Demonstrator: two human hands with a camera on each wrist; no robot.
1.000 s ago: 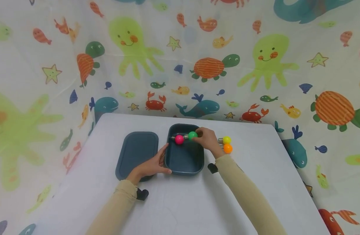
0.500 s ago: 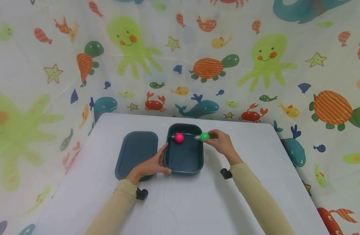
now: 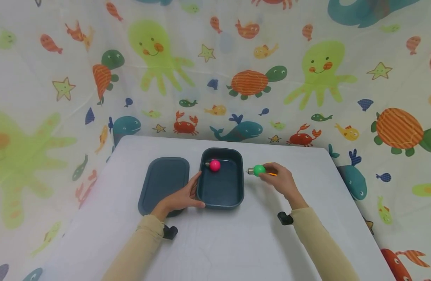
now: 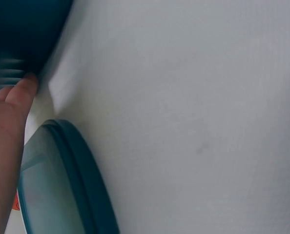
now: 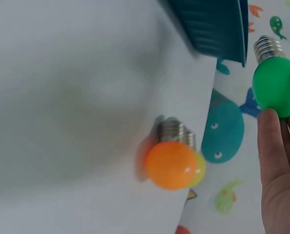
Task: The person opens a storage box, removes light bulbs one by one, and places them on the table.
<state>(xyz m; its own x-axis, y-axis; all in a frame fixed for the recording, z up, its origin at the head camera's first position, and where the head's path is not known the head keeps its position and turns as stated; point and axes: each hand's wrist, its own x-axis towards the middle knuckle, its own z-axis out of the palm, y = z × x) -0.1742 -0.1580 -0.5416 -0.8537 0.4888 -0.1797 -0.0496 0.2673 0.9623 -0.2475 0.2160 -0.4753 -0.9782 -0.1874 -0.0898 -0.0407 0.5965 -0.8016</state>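
Note:
In the head view my left hand [image 3: 182,197] rests against the near-left corner of a dark blue box [image 3: 220,189], fingers along its side wall, thumb at the front. The left wrist view shows its fingertips touching the box wall [image 4: 25,29]. Inside the box, near the back left, lies a pink light bulb [image 3: 214,165]. My right hand [image 3: 280,179] pinches a green light bulb [image 3: 259,170] by its round end, metal base pointing left, just right of the box. Below that hand, an orange bulb [image 5: 170,165] and a partly hidden yellow bulb [image 5: 200,169] lie on the table.
A flat blue lid [image 3: 166,181] lies left of the box, partly under my left hand. The white table [image 3: 215,242] ends at a patterned curtain [image 3: 208,70] behind.
My right hand has lifted the green bulb out of the box and carried it right, over the orange and yellow bulbs. My left hand and the pink bulb have stayed nearly still.

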